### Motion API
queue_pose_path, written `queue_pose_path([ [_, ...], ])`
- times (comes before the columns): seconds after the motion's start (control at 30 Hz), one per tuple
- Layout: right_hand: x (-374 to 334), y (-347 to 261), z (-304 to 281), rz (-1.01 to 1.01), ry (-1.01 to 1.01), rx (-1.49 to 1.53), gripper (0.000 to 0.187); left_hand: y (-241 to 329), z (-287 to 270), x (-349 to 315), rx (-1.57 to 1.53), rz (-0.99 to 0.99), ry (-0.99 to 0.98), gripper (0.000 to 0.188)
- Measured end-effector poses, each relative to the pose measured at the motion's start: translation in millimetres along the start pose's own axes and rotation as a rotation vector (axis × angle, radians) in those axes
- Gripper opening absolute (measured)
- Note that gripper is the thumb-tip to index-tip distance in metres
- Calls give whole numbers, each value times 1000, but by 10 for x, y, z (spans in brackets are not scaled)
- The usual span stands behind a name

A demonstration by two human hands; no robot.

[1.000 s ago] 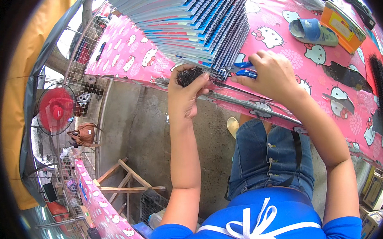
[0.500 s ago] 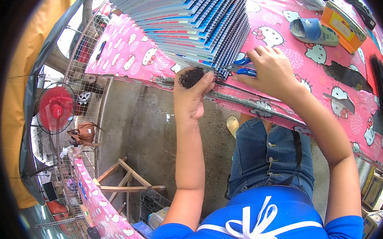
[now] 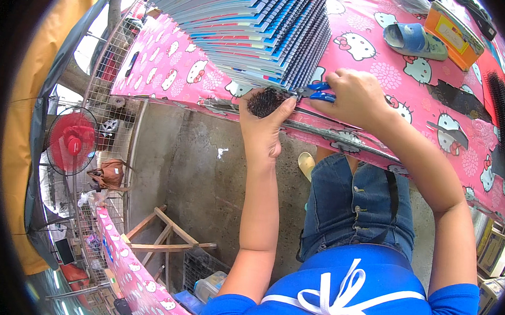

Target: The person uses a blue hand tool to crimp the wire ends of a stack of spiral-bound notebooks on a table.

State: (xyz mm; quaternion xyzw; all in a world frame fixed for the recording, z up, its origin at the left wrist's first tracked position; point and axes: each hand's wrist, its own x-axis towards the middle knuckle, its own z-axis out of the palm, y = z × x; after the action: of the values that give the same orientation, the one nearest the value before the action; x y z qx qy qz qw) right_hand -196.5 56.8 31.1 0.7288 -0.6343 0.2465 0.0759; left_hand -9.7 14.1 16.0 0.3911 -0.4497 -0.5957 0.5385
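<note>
A tall, fanned stack of spiral-bound notebooks (image 3: 263, 45) stands at the near edge of the table, its dark coil spines facing right. My right hand (image 3: 356, 97) is closed round the blue handles of small cutting pliers (image 3: 321, 96). Their jaws are at the bottom corner of the stack, close to my left thumb. A tangled clump of short black coil pieces (image 3: 261, 103) sits in my left hand (image 3: 262, 132), below that corner. The fingers under the clump are mostly hidden, and the thumb reaches toward the plier tips.
The table wears a pink patterned cover (image 3: 353, 46). On it lie a blue-grey slipper (image 3: 412, 42), an orange box (image 3: 454, 37), black coils (image 3: 499, 112) and dark scraps (image 3: 458, 99). A red fan (image 3: 73, 141) and a wooden trestle (image 3: 170, 233) stand to the left.
My left hand has shifted slightly right with the black clump, its thumb nearer the plier tips. The pliers in my right hand have moved slightly and stay at the stack's corner.
</note>
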Motion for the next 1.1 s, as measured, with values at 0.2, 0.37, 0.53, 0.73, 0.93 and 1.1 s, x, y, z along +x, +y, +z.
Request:
queue_pose_path([
  [0.2, 9, -68, -198, 184, -351, 51, 56, -45, -95, 16, -43, -29, -30, 56],
  [0.37, -102, 95, -89, 43, -67, -104, 59, -46, -96, 12, -136, -98, -54, 55],
  [0.53, -86, 181, -63, 24, -49, -189, 58, -70, -56, -30, -58, -49, 0, 55],
  [0.73, -41, 207, -204, 64, -153, -158, 62, -50, -36, -37, -53, -52, -1, 54],
  [0.93, -11, 61, -111, -17, -150, -164, 61, -130, -55, -13, -21, -10, 15, 56],
  [1.1, 31, 81, -16, -54, -106, -130, 56, -111, 5, -42, -48, 10, 13, 50],
])
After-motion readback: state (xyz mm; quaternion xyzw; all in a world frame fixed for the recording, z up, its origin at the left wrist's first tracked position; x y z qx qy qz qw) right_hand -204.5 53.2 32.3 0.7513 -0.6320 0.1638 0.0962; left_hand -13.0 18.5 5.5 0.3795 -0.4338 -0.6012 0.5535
